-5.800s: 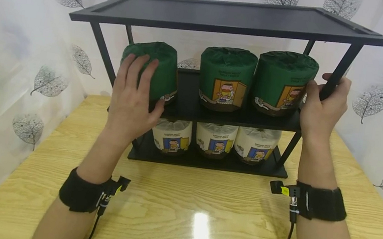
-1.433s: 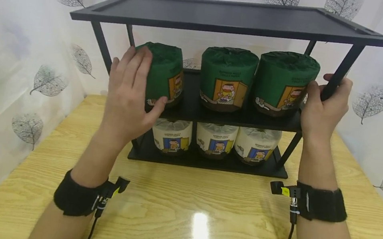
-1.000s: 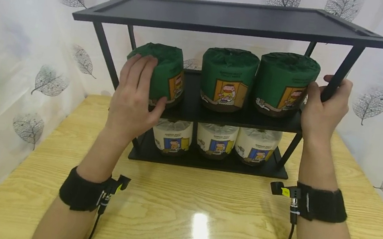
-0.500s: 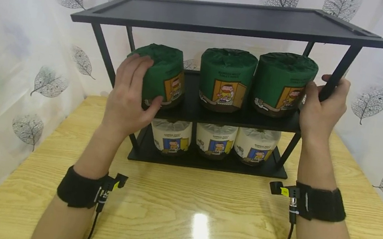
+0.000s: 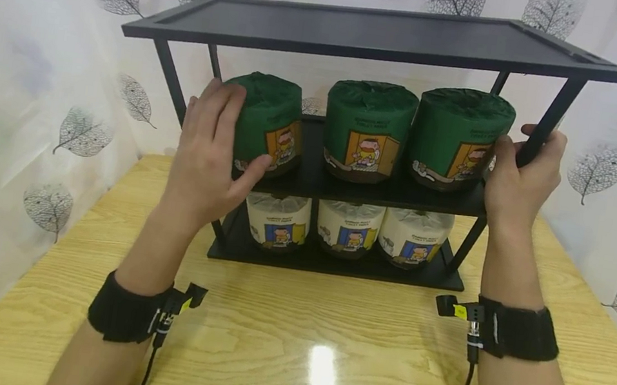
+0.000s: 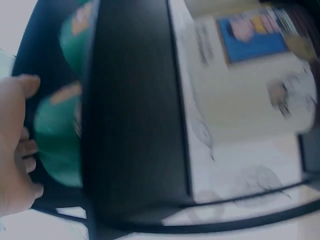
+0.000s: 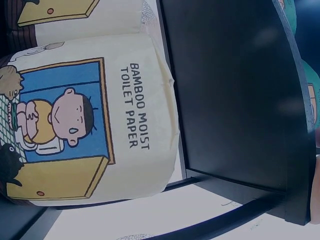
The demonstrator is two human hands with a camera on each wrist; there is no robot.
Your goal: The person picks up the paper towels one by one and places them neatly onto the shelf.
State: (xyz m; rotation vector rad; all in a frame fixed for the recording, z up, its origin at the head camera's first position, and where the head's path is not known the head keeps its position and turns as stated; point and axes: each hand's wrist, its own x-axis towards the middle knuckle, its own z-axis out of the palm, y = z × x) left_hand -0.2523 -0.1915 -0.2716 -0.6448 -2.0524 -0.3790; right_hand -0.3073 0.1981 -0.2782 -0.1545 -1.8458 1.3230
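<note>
In the head view, my left hand (image 5: pixel 202 152) lies against the left side of a green-wrapped toilet paper roll (image 5: pixel 265 122) on the middle shelf. Its fingers reach back along the roll, and the thumb sticks out in front of it. My right hand (image 5: pixel 520 188) grips the right front post (image 5: pixel 555 114) of the black rack, thumb on the inner side near the rightmost green roll (image 5: pixel 459 134). Another green roll (image 5: pixel 369 116) stands between these two, nearly against the right one. The left wrist view is blurred; there my left hand (image 6: pixel 12 145) shows beside a green roll (image 6: pixel 57 145).
Below, the bottom shelf (image 5: pixel 334 263) carries three cream-wrapped rolls in a row, the middle one (image 5: pixel 349 230) among them. The rack's top panel (image 5: pixel 388 34) overhangs the green rolls. The rack stands on a wooden table (image 5: pixel 265 343) before a leaf-print curtain (image 5: pixel 85 134).
The left green roll has shifted right and turned so its picture faces more to the front. My left hand has moved from over its front to its left side. The right hand stays put.
</note>
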